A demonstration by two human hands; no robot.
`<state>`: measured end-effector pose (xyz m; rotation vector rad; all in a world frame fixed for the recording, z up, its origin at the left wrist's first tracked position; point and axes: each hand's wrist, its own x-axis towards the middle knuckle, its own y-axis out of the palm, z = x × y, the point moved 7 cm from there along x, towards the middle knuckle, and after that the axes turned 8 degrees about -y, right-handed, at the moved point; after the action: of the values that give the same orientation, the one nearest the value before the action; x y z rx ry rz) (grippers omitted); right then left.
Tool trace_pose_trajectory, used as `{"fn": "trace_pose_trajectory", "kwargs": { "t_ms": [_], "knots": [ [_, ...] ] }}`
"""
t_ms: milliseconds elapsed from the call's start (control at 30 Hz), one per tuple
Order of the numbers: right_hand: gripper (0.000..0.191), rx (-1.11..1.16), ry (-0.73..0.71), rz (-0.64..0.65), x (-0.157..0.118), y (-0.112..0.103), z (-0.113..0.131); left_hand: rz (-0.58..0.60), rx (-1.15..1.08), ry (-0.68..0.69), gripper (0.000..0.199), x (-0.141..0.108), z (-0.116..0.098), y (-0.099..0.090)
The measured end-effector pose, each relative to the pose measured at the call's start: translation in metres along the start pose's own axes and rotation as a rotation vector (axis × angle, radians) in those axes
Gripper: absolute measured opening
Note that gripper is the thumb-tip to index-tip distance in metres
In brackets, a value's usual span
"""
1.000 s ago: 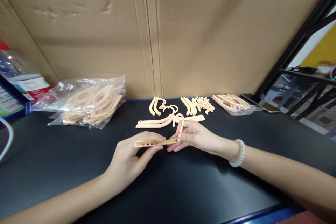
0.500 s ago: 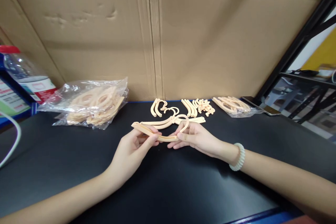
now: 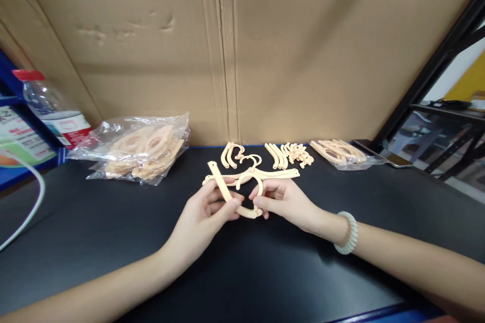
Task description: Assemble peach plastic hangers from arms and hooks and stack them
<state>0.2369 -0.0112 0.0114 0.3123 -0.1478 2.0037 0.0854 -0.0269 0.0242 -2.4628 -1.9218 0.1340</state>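
Note:
My left hand [image 3: 214, 209] is closed around a beige plastic hanger arm [image 3: 220, 181], which tilts up to the left. Between the thumb and fingers of my right hand [image 3: 282, 199] is a curved hanger hook [image 3: 260, 184]. The hook's lower end meets the low end of the arm; whether they are locked together cannot be made out. Just behind my hands, a hanger [image 3: 280, 174] with hook and spread arms lies on the black table [image 3: 235, 272].
Loose hanger arms [image 3: 276, 155] and a pile of hooks [image 3: 298, 154] lie at the back. Bagged beige parts [image 3: 144, 149] are at left, with another bag [image 3: 339, 154] at right beside a phone [image 3: 382, 153]. A bottle [image 3: 53, 106] stands far left; cardboard [image 3: 303, 60] rises behind.
The arm in my left hand has swung more upright, and its joined end has dropped lower. The hook has turned with it. Both hands have shifted slightly right in view.

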Motion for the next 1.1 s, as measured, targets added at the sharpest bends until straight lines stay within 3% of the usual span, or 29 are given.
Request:
{"fn": "trace_pose_trajectory", "kwargs": {
  "t_ms": [133, 233, 300, 400, 467, 567, 700, 867, 967, 1100],
  "knots": [
    [0.027, 0.085, 0.016, 0.015, -0.001, 0.011, -0.001, 0.118, -0.078, -0.089, 0.045, -0.003, 0.007, 0.013],
    [0.032, 0.022, 0.006, 0.004, 0.003, 0.001, 0.007, 0.13, -0.124, -0.144, 0.038, -0.002, 0.011, 0.011],
    [0.028, -0.186, -0.099, -0.06, 0.01, -0.023, 0.023, 0.123, -0.145, -0.169, 0.037, -0.001, 0.012, 0.009],
    [0.016, -0.713, -0.357, -0.137, 0.022, -0.063, 0.055, 0.117, -0.157, -0.172, 0.036, 0.001, 0.011, 0.008],
    [0.013, -1.001, -0.431, -0.03, 0.031, -0.078, 0.059, 0.11, -0.161, -0.166, 0.035, 0.001, 0.01, 0.008],
    [0.014, -1.191, -0.442, 0.14, 0.043, -0.09, 0.047, 0.103, -0.159, -0.164, 0.035, 0.001, 0.011, 0.009],
    [0.018, -1.196, -0.433, 0.228, 0.05, -0.091, 0.027, 0.113, -0.138, -0.151, 0.034, 0.002, 0.011, 0.009],
    [0.016, -1.121, -0.449, 0.216, 0.055, -0.091, 0.016, 0.131, -0.099, -0.137, 0.031, 0.002, 0.011, 0.009],
    [0.014, -1.057, -0.467, 0.125, 0.053, -0.094, 0.025, 0.129, -0.099, -0.138, 0.031, 0.002, 0.011, 0.009],
    [0.024, -0.859, -0.453, -0.095, 0.041, -0.096, 0.047, 0.125, -0.127, -0.136, 0.031, 0.001, 0.011, 0.008]
  ]
}}
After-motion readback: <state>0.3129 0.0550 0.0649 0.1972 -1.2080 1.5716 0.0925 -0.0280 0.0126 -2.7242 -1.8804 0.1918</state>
